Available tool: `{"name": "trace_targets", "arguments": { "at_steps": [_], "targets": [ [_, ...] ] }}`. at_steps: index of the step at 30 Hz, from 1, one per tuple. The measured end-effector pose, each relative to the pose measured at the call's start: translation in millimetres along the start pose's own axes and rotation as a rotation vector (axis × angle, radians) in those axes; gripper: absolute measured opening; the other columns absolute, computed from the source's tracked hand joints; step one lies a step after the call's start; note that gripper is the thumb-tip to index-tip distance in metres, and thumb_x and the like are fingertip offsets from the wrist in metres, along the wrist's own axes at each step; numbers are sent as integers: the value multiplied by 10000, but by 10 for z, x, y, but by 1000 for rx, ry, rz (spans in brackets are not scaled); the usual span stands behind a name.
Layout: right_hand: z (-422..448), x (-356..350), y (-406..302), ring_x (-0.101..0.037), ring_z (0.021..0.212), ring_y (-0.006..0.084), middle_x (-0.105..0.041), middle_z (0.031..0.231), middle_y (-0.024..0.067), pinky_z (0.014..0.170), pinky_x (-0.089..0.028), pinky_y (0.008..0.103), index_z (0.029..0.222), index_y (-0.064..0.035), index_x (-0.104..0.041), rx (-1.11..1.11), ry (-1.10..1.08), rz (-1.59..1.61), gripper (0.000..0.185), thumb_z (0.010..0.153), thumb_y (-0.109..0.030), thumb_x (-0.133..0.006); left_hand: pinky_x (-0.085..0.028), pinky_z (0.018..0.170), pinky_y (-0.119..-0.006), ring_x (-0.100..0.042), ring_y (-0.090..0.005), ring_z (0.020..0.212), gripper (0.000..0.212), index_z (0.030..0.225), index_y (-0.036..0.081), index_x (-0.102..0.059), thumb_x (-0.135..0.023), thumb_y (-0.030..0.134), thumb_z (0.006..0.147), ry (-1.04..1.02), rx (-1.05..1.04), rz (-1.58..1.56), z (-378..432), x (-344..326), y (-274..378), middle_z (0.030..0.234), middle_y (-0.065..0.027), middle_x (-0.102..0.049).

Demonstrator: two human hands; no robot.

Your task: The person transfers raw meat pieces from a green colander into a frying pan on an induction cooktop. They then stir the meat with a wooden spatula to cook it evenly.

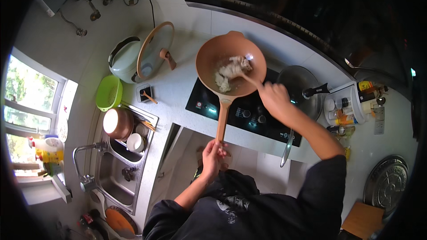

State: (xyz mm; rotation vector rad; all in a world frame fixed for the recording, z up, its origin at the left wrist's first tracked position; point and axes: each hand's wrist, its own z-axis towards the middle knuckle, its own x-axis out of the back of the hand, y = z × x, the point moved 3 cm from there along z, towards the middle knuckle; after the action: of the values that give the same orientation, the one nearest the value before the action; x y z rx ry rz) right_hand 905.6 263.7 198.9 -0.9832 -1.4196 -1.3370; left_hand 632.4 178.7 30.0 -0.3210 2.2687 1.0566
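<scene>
An orange-brown wok [206, 55] sits over the left side of the black cooktop [200, 98], its long handle [223, 120] pointing towards me. At the handle's end, my left hand [211, 156] grips it. My right hand [275, 100] holds a wooden-coloured spatula [248, 79], whose head reaches into pale, whitish food [232, 70] lying in clumps inside the wok. The spatula's head is partly hidden by the food. Which food it is I cannot tell.
Right of the wok stands a lidded pan [300, 76]. A glass lid [156, 50] leans by a pale green cooker [125, 60]. The sink [116, 176] at left holds a pot [116, 123] and a white bowl [135, 142]. Seasoning bottles [343, 110] fill a rack at right.
</scene>
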Motion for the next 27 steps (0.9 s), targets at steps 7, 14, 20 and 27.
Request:
{"name": "trace_targets", "arguments": {
  "at_steps": [7, 14, 20, 27],
  "targets": [
    [-472, 509, 151, -691, 763, 438, -687, 757, 207, 692, -543, 537, 1116, -29, -584, -247, 50, 407, 169, 989, -123, -523, -492, 651, -261, -595, -117, 694, 298, 1256, 4, -559, -539, 242, 1079, 46, -76, -58, -292, -1, -189, 1025, -115, -706],
    [-1751, 1025, 413, -597, 746, 249, -612, 831, 152, 676, -468, 357, 1302, 9, -583, -537, 113, 941, 322, 1046, -182, -546, -487, 654, -275, -602, -130, 695, 356, 1304, 1, -541, -561, 265, 1067, 71, 35, 7, -434, 138, -341, 1034, -99, -708],
    [-709, 207, 910, -457, 664, 136, -484, 721, 52, 633, -418, 301, 1178, 41, -608, -357, 95, 908, 265, 1047, -176, -533, -481, 642, -251, -590, -107, 677, 314, 1190, 9, -568, -567, 297, 1066, 30, -95, -27, -103, -82, -87, 973, -97, -690],
    [1083, -649, 1141, -680, 871, 427, -692, 941, 245, 718, -534, 489, 1128, -121, -735, -57, -144, 521, 273, 951, -128, -526, -399, 571, -225, -498, -71, 614, 260, 1042, 20, -608, -607, 280, 1049, 40, -14, 13, 47, -93, -12, 832, -39, -610]
  ]
}}
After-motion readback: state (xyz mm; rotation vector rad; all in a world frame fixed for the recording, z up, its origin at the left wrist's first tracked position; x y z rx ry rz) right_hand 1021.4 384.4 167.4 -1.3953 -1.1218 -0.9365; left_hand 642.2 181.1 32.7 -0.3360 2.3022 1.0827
